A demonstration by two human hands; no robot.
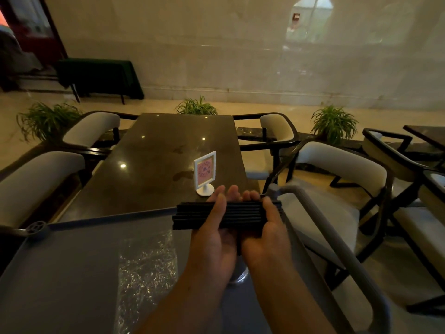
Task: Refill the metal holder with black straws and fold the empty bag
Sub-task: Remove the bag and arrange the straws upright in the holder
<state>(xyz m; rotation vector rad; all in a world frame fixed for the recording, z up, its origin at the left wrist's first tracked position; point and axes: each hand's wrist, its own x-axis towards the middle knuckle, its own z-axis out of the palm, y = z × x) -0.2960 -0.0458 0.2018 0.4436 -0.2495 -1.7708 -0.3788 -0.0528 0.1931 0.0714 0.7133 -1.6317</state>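
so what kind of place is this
Likely a cafe or hotel lounge: a dark table with a small sign stand, cushioned chairs around it, plus black straws held over a grey cart.

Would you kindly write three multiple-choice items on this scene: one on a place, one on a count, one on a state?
1. Where is the white sign stand?
A. on the dark table
B. on a chair
C. on the floor

2. How many green plants sit on the floor beyond the table?
A. one
B. three
C. five

3. How are the black straws?
A. scattered
B. upright in a cup
C. bundled, held by left hand and right hand

Answers: A, its base rests on the tabletop; B, three clumps show; C, both thumbs lie over the bundle.
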